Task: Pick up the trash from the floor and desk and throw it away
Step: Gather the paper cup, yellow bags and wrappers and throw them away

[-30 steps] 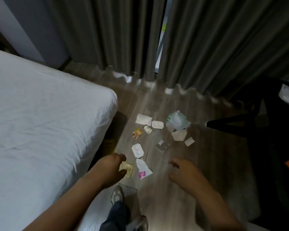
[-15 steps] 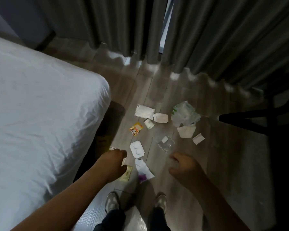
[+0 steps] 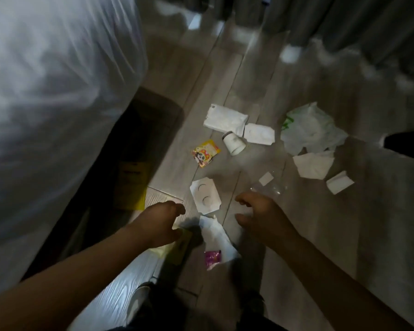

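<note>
Roughly thirteen trash pieces point(image 3: 225, 120) litter the floor point(image 3: 344, 235), one paper cup point(image 3: 233, 143) at twelve o'clock from the hands. The right hand point(image 3: 261, 218) is loosely curled and empty; the left hand point(image 3: 160, 223) curls over a yellow wrapper point(image 3: 180, 247), grip unclear.

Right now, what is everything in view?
bed: one, white, left
curtain: one, grey, top right
flat packets: two, white, far end
paper cup: one, white, toppled beside packets
snack wrapper: one, yellow, left of cup
plastic bag: one, white-green, right
tissue: one, white, below bag
white card: one, white, ahead of grips
clear container: one, transparent, by right grip
torn paper: one, white, between grips
pink wrapper: one, pink, against torn paper
yellow wrapper: one, yellow, under left grip
left grip: one, curled, hold unclear
right grip: one, loosely curled, empty
</note>
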The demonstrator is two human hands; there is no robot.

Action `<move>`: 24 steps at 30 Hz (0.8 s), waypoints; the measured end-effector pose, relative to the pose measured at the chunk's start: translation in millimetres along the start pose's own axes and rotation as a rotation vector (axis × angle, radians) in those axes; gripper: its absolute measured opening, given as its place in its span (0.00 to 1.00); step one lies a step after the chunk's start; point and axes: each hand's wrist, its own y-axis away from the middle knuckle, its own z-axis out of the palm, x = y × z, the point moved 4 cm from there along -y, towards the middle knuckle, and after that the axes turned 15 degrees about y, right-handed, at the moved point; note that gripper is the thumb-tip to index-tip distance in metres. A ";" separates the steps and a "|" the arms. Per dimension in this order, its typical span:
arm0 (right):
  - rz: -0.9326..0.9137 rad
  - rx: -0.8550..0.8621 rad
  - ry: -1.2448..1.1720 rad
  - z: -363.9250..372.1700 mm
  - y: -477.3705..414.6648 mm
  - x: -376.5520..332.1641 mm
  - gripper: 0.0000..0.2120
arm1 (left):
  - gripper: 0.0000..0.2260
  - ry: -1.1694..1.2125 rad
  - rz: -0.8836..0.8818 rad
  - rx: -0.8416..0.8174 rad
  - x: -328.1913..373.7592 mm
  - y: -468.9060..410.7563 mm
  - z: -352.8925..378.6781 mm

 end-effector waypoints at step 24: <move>-0.248 -0.178 0.443 245.5 -74.6 55.8 0.34 | 0.35 -0.259 0.135 0.006 -158.9 -108.1 146.1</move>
